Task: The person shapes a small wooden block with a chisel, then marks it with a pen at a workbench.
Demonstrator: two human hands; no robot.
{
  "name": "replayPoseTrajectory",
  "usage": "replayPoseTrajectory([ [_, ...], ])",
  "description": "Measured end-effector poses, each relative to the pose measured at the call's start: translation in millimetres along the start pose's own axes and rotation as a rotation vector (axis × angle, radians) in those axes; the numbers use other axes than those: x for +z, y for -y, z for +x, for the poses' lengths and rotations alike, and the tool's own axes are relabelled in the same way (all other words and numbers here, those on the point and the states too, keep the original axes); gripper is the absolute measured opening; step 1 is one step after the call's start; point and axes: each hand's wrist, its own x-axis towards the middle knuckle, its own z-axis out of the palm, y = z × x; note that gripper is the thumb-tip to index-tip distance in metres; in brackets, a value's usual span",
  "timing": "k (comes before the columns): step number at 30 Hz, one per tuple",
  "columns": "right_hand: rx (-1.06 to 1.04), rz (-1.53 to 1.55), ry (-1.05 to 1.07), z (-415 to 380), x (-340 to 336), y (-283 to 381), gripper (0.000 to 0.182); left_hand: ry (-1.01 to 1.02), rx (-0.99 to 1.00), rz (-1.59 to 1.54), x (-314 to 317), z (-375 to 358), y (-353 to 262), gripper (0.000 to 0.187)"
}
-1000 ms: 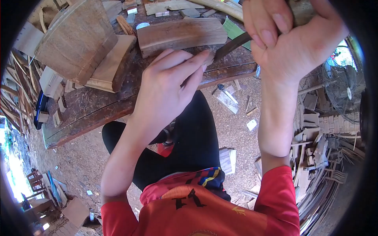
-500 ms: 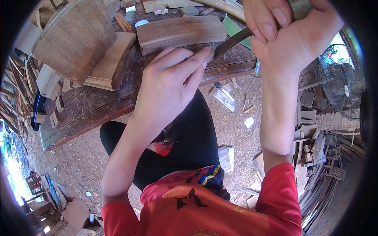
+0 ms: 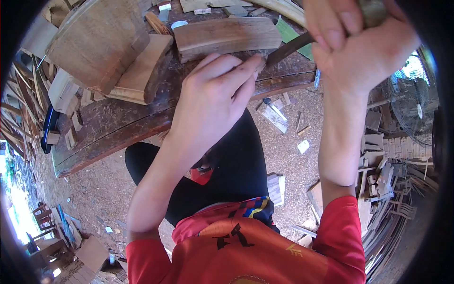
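Dark bar: while its lower end sits at the left fingertips, the dark bar (image 3: pixel 291 48) slants up into the other hand, just right of the curved block's near corner.
Left hand: closed; thumb and fingers of the left hand (image 3: pixel 213 97) pinch the bar's end, just nearer the body than the curved block. Cannot tell whether a separate small piece is pinched too.
Right hand: gripping; fingers of the right hand (image 3: pixel 362 59) curl round the bar's upper part, right of the curved block. Far end cut off by the frame edge.
Curved block: landmark; the curved block (image 3: pixel 227 39) lies on the workbench (image 3: pixel 111 118), wood grain visible.
Green sheet: green sheet (image 3: pixel 286 34) just right of the curved block, partly behind the bar.
White disc: white disc (image 3: pixel 179 24) beside the curved block's far left corner.
Wide board: wide board (image 3: pixel 97 45) left of the curved block, tilted, above a thick wooden piece (image 3: pixel 144 68).
Fan: fan (image 3: pixel 416 102) well right of the curved block, beyond the right forearm.
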Motion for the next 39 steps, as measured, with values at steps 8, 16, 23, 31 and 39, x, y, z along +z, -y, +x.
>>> replayPoseTrajectory([
  [8, -0.004, -0.084, -0.064, -7, 26, 14, 0.04, -0.008, 0.003, 0.011, 1, 0, 0, 0.031],
  [16, 0.026, -0.06, -0.047, -5, 22, 16, 0.044, -0.017, 0.009, 0.023, 2, 0, 1, 0.029],
  [23, -0.026, 0.015, 0.017, -4, 19, 10, 0.043, -0.024, 0.009, 0.035, 2, -1, 1, 0.03],
  [31, -0.049, 0.058, -0.031, -3, 18, 9, 0.051, -0.026, -0.003, 0.044, 2, -1, 1, 0.03],
  [39, -0.136, -0.013, 0.176, 10, -5, 12, 0.055, -0.037, -0.002, 0.027, 2, -1, 2, 0.03],
])
